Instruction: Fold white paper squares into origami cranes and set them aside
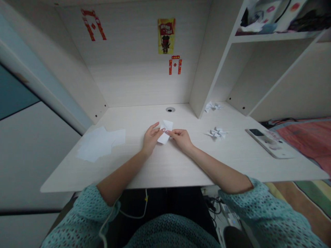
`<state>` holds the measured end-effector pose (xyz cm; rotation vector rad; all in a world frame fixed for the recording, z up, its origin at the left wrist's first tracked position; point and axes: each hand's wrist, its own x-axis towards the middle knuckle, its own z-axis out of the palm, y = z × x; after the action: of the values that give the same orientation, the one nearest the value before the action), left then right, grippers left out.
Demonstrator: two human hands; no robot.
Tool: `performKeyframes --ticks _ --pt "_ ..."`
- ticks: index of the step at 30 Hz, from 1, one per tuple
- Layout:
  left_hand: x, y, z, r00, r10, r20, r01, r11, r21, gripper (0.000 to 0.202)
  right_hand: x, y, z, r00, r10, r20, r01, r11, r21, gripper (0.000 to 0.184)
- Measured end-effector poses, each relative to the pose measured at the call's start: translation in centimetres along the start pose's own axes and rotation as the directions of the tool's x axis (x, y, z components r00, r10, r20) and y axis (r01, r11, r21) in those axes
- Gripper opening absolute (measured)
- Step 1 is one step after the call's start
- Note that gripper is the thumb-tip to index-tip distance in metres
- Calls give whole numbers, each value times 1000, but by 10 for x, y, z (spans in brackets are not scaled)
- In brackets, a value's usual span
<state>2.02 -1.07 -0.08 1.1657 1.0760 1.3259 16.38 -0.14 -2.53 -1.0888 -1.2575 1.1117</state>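
Observation:
A small piece of folded white paper [167, 124] is held between my two hands above the middle of the desk. My left hand [151, 139] grips its left side, with the thumb lying across the paper and the index finger stretched along the upper edge. From the right, my right hand [181, 137] pinches it near the centre with thumb and forefinger. Both thumb tips nearly meet on the paper. Its upper and lower parts stick out past the fingers, and the underside is hidden.
Loose white sheets [97, 143] lie on the left of the desk. Folded paper pieces [216, 133] sit to the right, with another folded paper cluster [213, 106] by the divider. A white phone-shaped slab [269, 143] rests near the right edge. A cable hole [170, 109] is at the back.

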Motion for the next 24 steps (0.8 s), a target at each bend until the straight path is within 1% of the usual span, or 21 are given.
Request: performKeyframes --ticks 2,4,6,8,12,16,21,24 --pt "-1 -1 0 998 -17 65 14 999 39 60 0 -1 -2 999 -15 -43 16 1000 17 38" --pt "-1 -3 0 993 -31 118 19 995 98 49 0 -2 -2 997 -31 -69 33 999 28 37" --pt "0 -5 -2 990 -24 142 1 987 160 41 -1 -3 -2 997 -36 -74 39 998 41 35" --pt "1 -5 -5 989 -9 144 -22 978 208 37 -1 -4 -2 997 -31 -69 34 998 57 34" --pt "5 -4 -10 989 -13 144 -30 955 294 36 -1 -5 -2 999 -14 -52 17 999 41 34" --pt "7 -4 -15 986 -35 164 -30 924 382 37 1 -5 -6 999 31 -18 -31 999 12 35" --pt "10 -6 -19 976 -27 216 -72 896 438 37 7 -5 -12 998 53 -40 -50 996 71 30" --pt "12 -9 -21 970 -36 240 -75 897 436 37 9 -7 -14 997 62 -43 -57 993 99 29"
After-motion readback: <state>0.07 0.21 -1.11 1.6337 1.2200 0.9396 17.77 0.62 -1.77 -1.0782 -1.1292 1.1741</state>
